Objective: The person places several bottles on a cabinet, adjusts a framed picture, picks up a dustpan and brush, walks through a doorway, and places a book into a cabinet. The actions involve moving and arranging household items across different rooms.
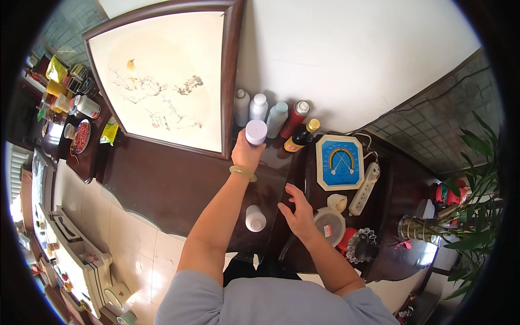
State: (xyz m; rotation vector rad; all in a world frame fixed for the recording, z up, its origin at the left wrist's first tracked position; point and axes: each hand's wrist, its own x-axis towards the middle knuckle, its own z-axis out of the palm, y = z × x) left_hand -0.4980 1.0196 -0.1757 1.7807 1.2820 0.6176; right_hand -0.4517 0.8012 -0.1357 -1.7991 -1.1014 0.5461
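Note:
My left hand [247, 155], with a pale bangle [243, 173] at its wrist, is closed round a bottle with a lavender cap [256, 131]. Most of that bottle's body is hidden under the cap and my fingers. Just beyond it a row of bottles stands against the wall: a grey bottle [241, 108], a white bottle [258, 107], a pale blue-green bottle [277, 119], a red spray can [296, 119] and a dark bottle with a yellow cap [302, 136]. My right hand [298, 212] hovers over the dark table, fingers apart and holding nothing. A white bottle [255, 219] stands between my forearms.
A framed bird painting [157, 81] leans on the wall at left. Right of the bottles lie a blue-faced gauge [340, 162], a power strip [364, 189], a round lidded container [329, 226] and a fluted metal dish [362, 245]. A leafy plant in a glass vase [416, 228] stands far right.

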